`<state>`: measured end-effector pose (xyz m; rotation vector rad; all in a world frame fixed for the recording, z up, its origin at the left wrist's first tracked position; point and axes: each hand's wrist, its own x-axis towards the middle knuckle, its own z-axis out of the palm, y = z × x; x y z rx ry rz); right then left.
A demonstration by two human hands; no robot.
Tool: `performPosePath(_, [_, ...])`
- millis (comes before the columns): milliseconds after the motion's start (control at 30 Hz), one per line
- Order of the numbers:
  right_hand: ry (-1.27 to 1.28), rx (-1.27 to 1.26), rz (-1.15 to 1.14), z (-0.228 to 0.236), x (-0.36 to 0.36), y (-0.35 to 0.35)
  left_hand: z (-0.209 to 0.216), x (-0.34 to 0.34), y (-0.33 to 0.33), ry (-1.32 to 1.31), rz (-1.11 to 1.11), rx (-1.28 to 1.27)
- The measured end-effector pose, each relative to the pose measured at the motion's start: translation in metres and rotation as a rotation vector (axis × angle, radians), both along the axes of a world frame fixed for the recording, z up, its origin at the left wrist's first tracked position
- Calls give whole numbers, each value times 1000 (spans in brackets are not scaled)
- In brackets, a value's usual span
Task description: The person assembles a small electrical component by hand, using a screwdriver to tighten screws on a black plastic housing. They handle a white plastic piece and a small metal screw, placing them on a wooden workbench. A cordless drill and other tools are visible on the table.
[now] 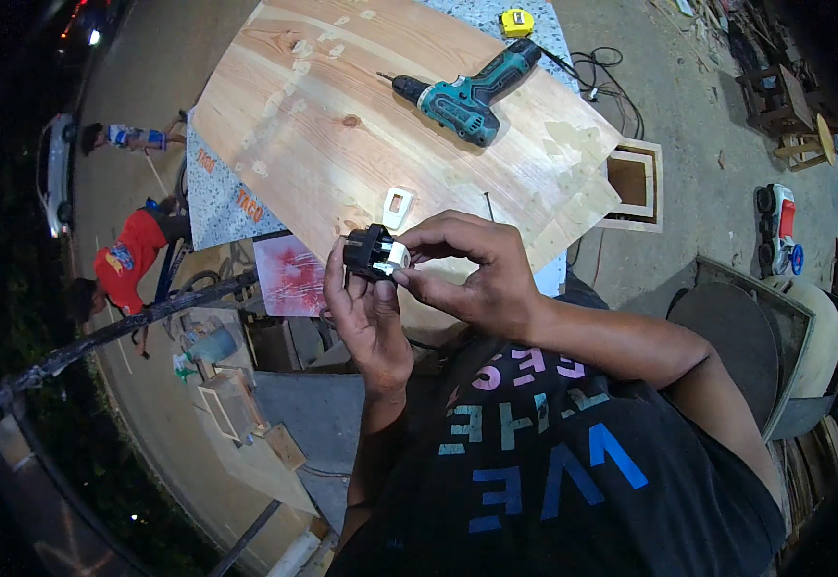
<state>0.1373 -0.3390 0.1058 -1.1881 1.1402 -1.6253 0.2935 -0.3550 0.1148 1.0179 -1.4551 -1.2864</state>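
Note:
Over the near edge of a light wooden board (323, 135), my left hand (373, 332) grips a small black plastic block (365, 252) between thumb and fingers. My right hand (484, 279) pinches a small white piece (399, 257) set against the block's right side. Whether the two parts are joined I cannot tell. Just beyond them, a white plastic plate (398, 206) with a rectangular opening lies on the board. A thin dark screw or nail (488, 205) is right of it. Farther off, a teal and black cordless drill (464, 104) rests on its side with a bit fitted.
A yellow tape measure (516, 22) sits at the far edge, near black cables (603, 72). An open wooden box (656, 183) stands at the right, a toy truck (777, 231) beyond it. To the left are a person in red (135, 258) and another person (135, 137).

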Motion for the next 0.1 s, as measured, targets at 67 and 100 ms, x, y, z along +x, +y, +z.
performPosePath(67, [-19,-1,-9,-1,1,0,-2,2,-1,-2,-12,4])
performPosePath(100, [-29,-2,-13,-2,2,0,-1,2,-2,-22,-16,3])
